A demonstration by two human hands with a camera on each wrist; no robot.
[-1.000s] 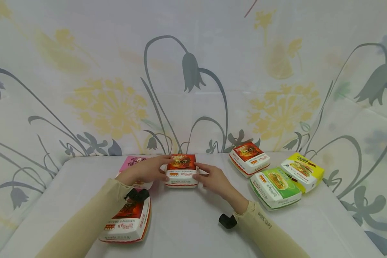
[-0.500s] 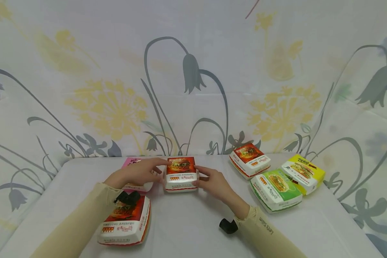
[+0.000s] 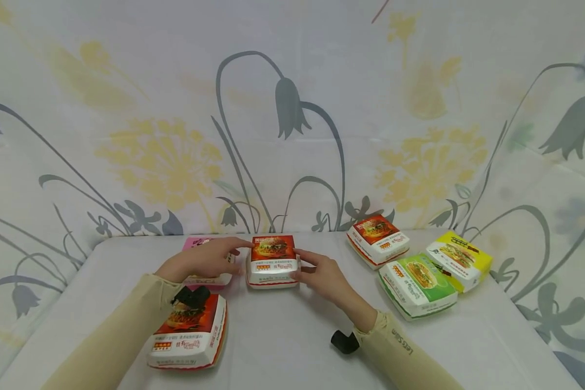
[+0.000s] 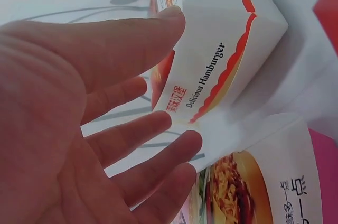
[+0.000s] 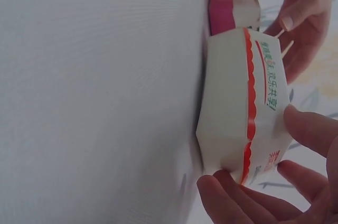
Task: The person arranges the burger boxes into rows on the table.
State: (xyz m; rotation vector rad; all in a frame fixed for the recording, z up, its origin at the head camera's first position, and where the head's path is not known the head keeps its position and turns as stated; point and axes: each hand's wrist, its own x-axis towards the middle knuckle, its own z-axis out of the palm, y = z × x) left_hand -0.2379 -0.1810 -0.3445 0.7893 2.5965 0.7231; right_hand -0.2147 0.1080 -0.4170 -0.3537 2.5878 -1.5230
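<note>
A red-and-white hamburger box (image 3: 272,261) stands on the cloth at the back middle. My right hand (image 3: 327,279) holds it at its right side, thumb by the front corner and fingers along the side; the right wrist view shows the fingertips (image 5: 214,189) against the box. On the other side, my left hand (image 3: 202,260) hovers with its index fingertip at the box's left edge; contact is unclear. Its fingers are loosely spread in the left wrist view, the thumb (image 4: 153,34) in front of the box. Under the left hand is a partly hidden pink hamburger box (image 3: 192,244).
Another red-and-white box (image 3: 190,338) sits at the front left, partly behind the left sleeve. To the right are a red box (image 3: 377,238), a green box (image 3: 419,284) and a yellow box (image 3: 460,260), close together. A flowered curtain (image 3: 292,162) hangs behind.
My left hand has drawn back left, off the middle box, and its thumb has come away. The box has shifted slightly left and nearer. My right hand has stayed at its right side.
</note>
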